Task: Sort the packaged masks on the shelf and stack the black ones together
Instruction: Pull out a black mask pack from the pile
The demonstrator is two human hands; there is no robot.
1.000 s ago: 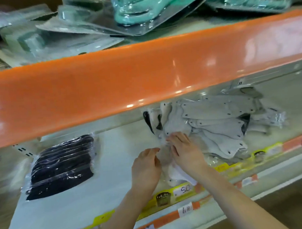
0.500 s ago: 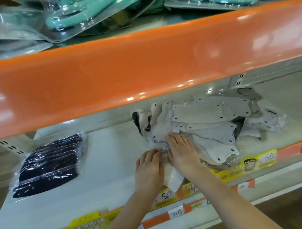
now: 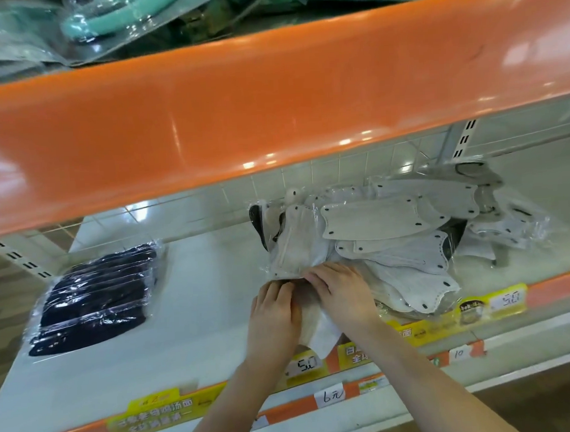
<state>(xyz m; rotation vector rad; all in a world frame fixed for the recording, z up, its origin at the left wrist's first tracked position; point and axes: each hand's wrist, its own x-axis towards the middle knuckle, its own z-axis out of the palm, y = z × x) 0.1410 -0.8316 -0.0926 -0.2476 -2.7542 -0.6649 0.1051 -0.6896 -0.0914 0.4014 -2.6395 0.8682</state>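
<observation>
A stack of black packaged masks (image 3: 96, 296) lies on the left of the white shelf (image 3: 199, 299). A loose heap of white and grey packaged masks (image 3: 384, 241) fills the shelf's right half; black masks peek out at its left edge (image 3: 256, 223) and right side (image 3: 454, 239). My left hand (image 3: 274, 316) and my right hand (image 3: 341, 294) are side by side at the heap's near left corner. Their fingertips press into the clear wrappers of the packs there; whether they pinch one is hidden.
A wide orange shelf front (image 3: 273, 112) hangs above and hides the back of the shelf. Teal items in plastic packs (image 3: 108, 18) lie on the upper shelf. Yellow and orange price labels (image 3: 308, 365) run along the near edge.
The view drifted so the shelf contents sit lower and further left. Both hands stayed at the heap's near corner, the left hand moving up closer beside the right.
</observation>
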